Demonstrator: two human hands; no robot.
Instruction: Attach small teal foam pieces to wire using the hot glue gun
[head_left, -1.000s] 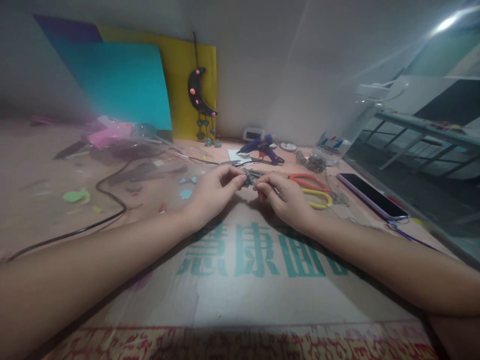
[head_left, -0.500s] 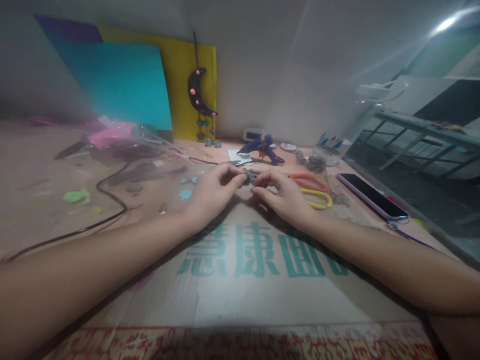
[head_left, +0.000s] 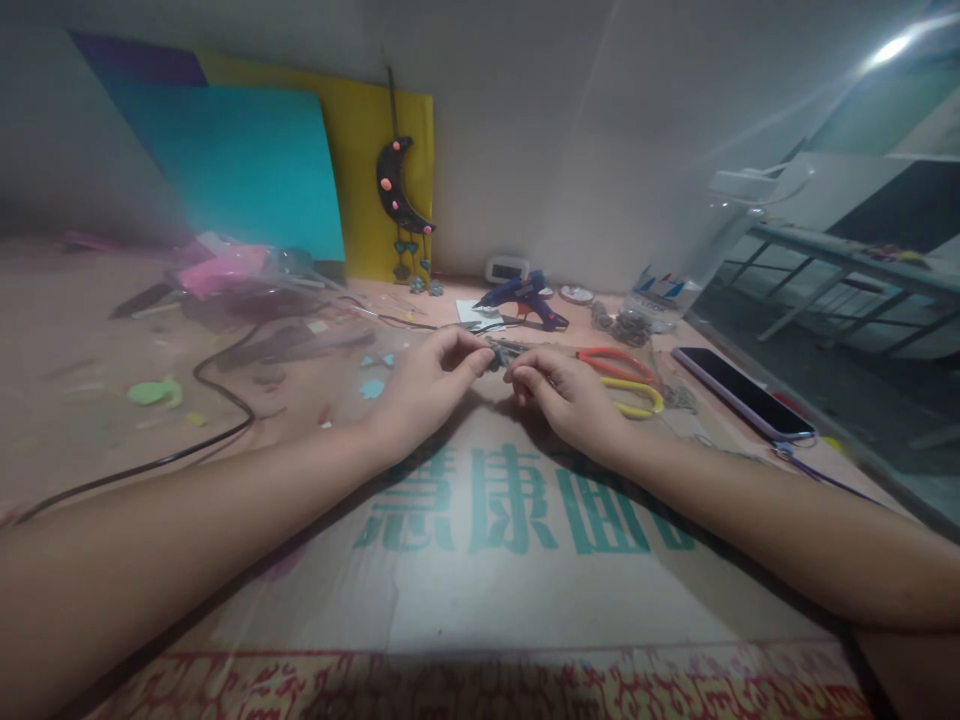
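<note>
Between the thumb and index finger of my left hand (head_left: 431, 390) is a small dark grey bundle that looks like cord or yarn (head_left: 498, 353). Just to its right, my right hand (head_left: 566, 395) has thumb and fingertips pressed together; whatever they may pinch is too small to make out. Both hands are over the middle of the table. Close behind the right hand lies a tool with an orange handle (head_left: 619, 362) and a yellow handle (head_left: 639, 398), its other end partly covered by the hand.
A blue glue gun (head_left: 525, 297) lies behind the hands. Grey yarn (head_left: 626, 325) and a phone (head_left: 742, 392) are at right. A black cable (head_left: 225, 400) and light-blue cut-outs (head_left: 372, 389) are at left. A moon ornament (head_left: 394, 188) hangs before a yellow board (head_left: 360, 200).
My right hand's thumb and fingers have closed together and drawn slightly back from the grey bundle. My left hand keeps its hold in nearly the same place.
</note>
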